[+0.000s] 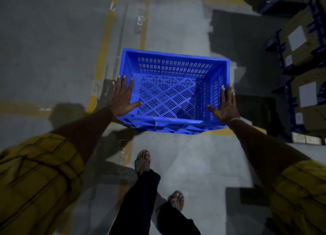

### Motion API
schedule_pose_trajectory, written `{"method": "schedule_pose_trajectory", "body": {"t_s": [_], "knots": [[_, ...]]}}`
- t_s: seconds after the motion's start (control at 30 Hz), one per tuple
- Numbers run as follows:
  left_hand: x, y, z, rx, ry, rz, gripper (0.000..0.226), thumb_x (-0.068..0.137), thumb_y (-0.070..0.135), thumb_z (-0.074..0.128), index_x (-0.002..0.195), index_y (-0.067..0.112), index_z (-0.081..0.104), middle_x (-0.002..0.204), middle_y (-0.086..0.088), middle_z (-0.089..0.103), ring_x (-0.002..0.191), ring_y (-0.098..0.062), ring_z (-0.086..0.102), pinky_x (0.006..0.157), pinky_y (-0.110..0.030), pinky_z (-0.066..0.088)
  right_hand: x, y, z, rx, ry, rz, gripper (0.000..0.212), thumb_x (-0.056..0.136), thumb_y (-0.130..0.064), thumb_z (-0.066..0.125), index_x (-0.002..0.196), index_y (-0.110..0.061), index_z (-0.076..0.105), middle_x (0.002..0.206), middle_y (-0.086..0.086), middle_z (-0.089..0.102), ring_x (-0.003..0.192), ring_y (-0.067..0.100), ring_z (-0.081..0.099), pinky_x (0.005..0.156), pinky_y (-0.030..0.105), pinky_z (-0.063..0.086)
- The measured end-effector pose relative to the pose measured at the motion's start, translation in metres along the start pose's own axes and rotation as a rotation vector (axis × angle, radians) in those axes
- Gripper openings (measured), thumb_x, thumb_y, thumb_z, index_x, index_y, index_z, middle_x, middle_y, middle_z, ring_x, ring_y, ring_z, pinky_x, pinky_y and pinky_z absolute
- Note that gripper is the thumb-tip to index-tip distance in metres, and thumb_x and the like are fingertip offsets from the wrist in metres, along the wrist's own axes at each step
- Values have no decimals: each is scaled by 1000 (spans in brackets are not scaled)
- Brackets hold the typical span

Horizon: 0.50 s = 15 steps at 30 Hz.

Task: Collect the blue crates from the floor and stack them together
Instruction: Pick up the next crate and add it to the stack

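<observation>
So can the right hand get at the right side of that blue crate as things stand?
Probably yes: the right hand already lies open against the right wall of the blue crate, fingers straight, and nothing stands between them.

Dim light is falling on a grey concrete floor [185, 164] crossed by worn yellow painted lines [104, 45]. Dark blue metal shelving [284, 86] is standing at right, holding brown cardboard boxes with white labels [307, 93].

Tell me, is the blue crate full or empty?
Empty. The blue crate shows its bare slotted bottom all the way across, with nothing inside it.
</observation>
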<state>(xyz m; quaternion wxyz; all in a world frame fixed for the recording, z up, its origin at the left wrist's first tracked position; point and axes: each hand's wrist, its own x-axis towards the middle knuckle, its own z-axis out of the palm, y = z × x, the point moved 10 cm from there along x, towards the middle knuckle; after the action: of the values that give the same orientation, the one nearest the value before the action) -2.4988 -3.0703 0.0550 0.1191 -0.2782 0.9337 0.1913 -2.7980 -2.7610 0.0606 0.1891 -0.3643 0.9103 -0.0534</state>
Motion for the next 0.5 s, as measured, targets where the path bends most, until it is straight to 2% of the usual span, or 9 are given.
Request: {"method": "schedule_pose_trajectory", "body": {"t_s": [0.03, 0.07, 0.13, 0.2, 0.37, 0.5], "knots": [[-6, 4, -3, -45, -35, -14, 110, 84, 81, 40, 159, 13, -3, 166, -16, -14, 151, -37, -19, 121, -59, -3, -6, 0, -2, 43, -54, 46, 119, 76, -91, 21, 157, -7, -4, 164, 15, -18, 152, 29, -15, 124, 39, -8], [-15, 13, -8, -87, -70, -22, 107, 87, 72, 49, 159, 16, -6, 165, -13, -18, 150, -34, -22, 122, -56, -4, -19, -5, -7, 106, -102, 91, 118, 78, -88, 29, 157, -6, -2, 165, 15, -14, 152, 27, -13, 123, 38, -8], [-41, 43, -23, -168, -112, -9, 102, 91, 57, 58, 159, 20, -10, 165, -9, -22, 150, -29, -24, 123, -52, -5, -57, -25, -18, 192, -180, 112, 105, 89, -66, 52, 157, -3, 2, 165, 15, -5, 153, 25, -10, 123, 35, -8], [-76, 78, -41, -239, -133, 22, 100, 93, 54, 58, 158, 25, -11, 164, -5, -24, 150, -26, -25, 123, -50, -3, -104, -44, -32, 218, -168, 99, 98, 93, -53, 58, 156, 0, 5, 165, 16, 0, 153, 25, -7, 123, 35, -6], [-181, 154, -83, -394, -172, 66, 102, 91, 57, 60, 156, 35, -15, 163, 4, -27, 151, -15, -21, 124, -49, 8, -225, -54, -78, 409, -96, 234, 100, 88, -57, 63, 157, -4, 11, 165, 18, 7, 153, 27, 1, 124, 37, 1], [-236, 210, -111, -489, -166, 183, 100, 92, 48, 64, 157, 36, -13, 164, 8, -24, 145, 1, -14, 118, -33, 13, -293, -50, -122, 565, 14, 299, 98, 88, -58, 63, 158, -11, 14, 166, 11, 7, 153, 22, 4, 122, 33, 5]]}}
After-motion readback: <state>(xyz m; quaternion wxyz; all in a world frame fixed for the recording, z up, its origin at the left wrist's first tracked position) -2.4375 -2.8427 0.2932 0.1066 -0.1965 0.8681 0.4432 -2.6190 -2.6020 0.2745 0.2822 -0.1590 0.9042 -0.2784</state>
